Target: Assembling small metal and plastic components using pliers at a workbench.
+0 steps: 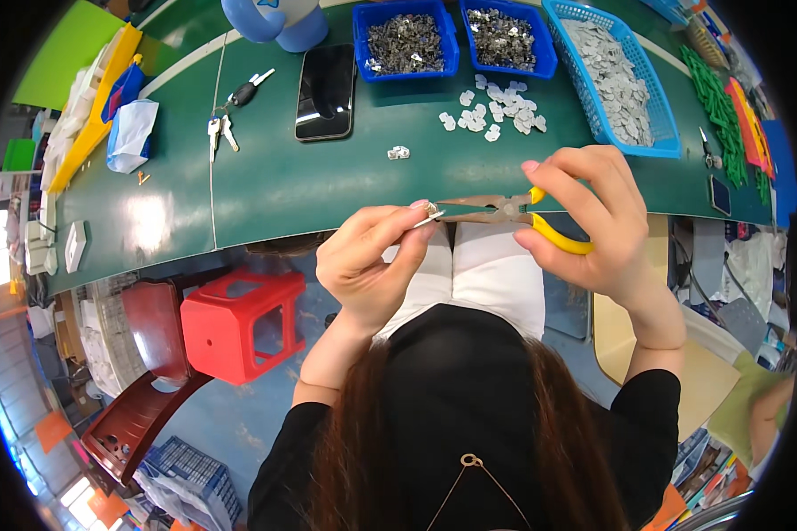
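My left hand (372,257) pinches a small white plastic piece with metal on it (430,215) between thumb and fingertips. In my right hand (600,217) are needle-nose pliers (505,210) with yellow handles, their jaws parted and pointing left. The jaw tips come up close to the small piece; whether they touch it I cannot tell. Beyond my hands, a small white and metal part (399,153) lies on the green table (301,181). Several loose white plastic pieces (496,111) are scattered farther back.
Two blue trays of small metal parts (406,44) and a light blue basket of white pieces (651,142) stand at the back. A phone (326,93) and keys (221,133) lie left of them. A red stool (239,327) stands below the table's left side.
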Tool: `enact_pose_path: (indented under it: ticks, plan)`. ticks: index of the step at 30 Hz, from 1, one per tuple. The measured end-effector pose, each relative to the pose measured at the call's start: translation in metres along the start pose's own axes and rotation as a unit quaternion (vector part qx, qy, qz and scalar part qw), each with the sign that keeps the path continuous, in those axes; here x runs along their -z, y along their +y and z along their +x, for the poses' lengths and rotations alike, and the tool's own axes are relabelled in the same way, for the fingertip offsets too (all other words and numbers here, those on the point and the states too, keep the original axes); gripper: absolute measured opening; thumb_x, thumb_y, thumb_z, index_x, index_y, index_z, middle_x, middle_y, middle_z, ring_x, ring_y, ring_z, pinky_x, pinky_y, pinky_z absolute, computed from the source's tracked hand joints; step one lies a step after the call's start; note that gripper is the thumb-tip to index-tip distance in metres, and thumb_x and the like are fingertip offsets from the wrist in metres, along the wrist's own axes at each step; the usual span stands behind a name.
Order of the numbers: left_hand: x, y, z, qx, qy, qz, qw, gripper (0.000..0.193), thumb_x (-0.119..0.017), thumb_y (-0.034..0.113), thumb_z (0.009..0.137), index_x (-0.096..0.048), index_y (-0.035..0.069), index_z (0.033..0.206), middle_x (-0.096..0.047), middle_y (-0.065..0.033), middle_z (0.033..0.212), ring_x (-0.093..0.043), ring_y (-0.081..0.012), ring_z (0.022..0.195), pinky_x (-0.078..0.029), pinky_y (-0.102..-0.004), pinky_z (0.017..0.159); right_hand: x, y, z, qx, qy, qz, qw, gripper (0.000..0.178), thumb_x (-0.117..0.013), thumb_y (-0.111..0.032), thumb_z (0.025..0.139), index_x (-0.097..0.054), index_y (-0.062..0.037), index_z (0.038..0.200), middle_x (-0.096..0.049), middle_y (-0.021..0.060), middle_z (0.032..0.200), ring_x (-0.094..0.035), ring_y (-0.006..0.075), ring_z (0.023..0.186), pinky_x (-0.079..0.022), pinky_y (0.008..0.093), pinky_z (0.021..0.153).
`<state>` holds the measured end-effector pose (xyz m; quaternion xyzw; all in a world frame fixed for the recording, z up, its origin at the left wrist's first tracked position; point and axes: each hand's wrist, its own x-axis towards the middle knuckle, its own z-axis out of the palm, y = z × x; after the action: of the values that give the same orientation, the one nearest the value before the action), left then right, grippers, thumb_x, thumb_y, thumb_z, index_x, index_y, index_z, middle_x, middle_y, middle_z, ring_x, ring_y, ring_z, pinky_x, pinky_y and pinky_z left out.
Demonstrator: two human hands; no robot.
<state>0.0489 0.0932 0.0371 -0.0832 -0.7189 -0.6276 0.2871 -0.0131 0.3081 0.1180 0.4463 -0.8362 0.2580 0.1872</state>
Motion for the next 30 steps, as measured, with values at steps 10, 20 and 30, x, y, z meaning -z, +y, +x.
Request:
enact_pose_path:
  ticks: [10,20,30]
  plan:
    - [0.003,0.004,0.002,-0.018,-0.011,0.015,1.0,0.025,-0.07,-0.011,0.069,-0.069,-0.002,0.092,-0.067,-0.011,0.082,-0.066,-0.0163,0.072,-0.052,-0.0234,0.064,0.013,-0.001,0.011,0.017,-0.057,-0.005,0.998,0.05,-0.076,-0.013,0.057,-0.062,-0.0008,0.103,-0.055,0.0115,0.093,-0.054,0.0283,0.081,-0.045,0.0363,0.07]
    - [0.005,0.009,0.004,-0.05,-0.015,0.061,0.997,0.025,-0.071,-0.01,0.068,-0.069,0.0,0.091,-0.068,-0.01,0.082,-0.067,-0.0171,0.072,-0.052,-0.0235,0.065,0.019,-0.01,0.014,0.023,-0.071,-0.042,0.996,0.048,-0.075,-0.015,0.061,-0.061,-0.0006,0.104,-0.054,0.0118,0.092,-0.053,0.0282,0.08,-0.045,0.0364,0.068]
    - [0.006,0.015,0.007,-0.069,-0.032,0.078,0.994,0.025,-0.067,-0.014,0.07,-0.068,-0.004,0.093,-0.066,-0.0131,0.08,-0.064,-0.0156,0.073,-0.051,-0.0233,0.064,0.032,-0.021,0.021,0.024,-0.107,-0.075,0.991,0.048,-0.076,-0.012,0.061,-0.061,-0.0003,0.104,-0.053,0.0123,0.091,-0.053,0.0281,0.078,-0.045,0.0357,0.066]
